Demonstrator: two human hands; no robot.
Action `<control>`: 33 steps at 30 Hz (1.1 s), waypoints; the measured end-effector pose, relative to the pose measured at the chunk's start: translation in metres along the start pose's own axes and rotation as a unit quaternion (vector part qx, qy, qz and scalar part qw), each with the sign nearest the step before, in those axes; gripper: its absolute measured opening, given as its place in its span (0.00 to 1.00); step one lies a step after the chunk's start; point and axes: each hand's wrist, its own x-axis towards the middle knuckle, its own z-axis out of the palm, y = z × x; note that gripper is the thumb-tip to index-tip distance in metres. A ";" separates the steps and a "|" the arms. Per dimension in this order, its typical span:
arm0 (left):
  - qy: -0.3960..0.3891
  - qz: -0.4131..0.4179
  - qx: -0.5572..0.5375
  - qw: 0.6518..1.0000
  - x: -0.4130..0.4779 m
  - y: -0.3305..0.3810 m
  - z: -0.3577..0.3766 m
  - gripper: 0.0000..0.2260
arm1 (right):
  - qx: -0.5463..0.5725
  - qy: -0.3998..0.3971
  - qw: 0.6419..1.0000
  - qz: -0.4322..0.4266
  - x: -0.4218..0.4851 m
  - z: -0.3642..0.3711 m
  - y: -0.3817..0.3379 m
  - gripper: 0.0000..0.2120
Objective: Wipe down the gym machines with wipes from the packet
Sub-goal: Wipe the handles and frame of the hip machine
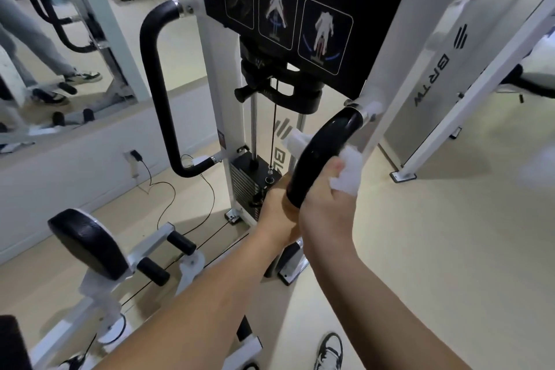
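One black handle (324, 153) — left hand (276, 210) low, right hand (327, 213) round a wipe (348, 171)

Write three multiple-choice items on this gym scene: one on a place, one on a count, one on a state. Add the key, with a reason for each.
1. Where is the white wipe?
A. in a bucket
B. against the black handle on the machine's right side
C. draped over a dumbbell

2. How many framed figures does the black placard show?
A. one
B. five
C. three

3. What is the right hand doing?
A. gripping the handle with the wipe pressed to it
B. hanging open at the person's side
C. holding a spray bottle

Key:
1 B: the wipe bunches against the handle, beside the thumb.
2 C: three boxed pictures sit in a row under the heading.
3 A: the hand curls round the handle's lower part, with the wipe between it and the grip.
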 end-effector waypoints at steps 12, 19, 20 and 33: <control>0.029 -0.045 -0.051 0.997 0.012 -0.017 0.002 0.08 | -0.019 0.001 0.993 0.120 0.027 0.022 -0.033 0.25; 0.010 0.018 -0.083 0.996 -0.009 -0.007 0.003 0.09 | -0.111 -0.071 0.989 -0.065 -0.026 -0.002 0.042 0.26; -0.001 0.039 -0.059 0.997 -0.007 -0.010 0.000 0.15 | -0.109 -0.102 0.984 -0.099 -0.029 -0.012 0.045 0.22; -0.041 0.017 0.104 0.994 0.007 -0.014 -0.008 0.03 | -0.033 -0.013 0.999 -0.015 0.019 0.008 -0.004 0.20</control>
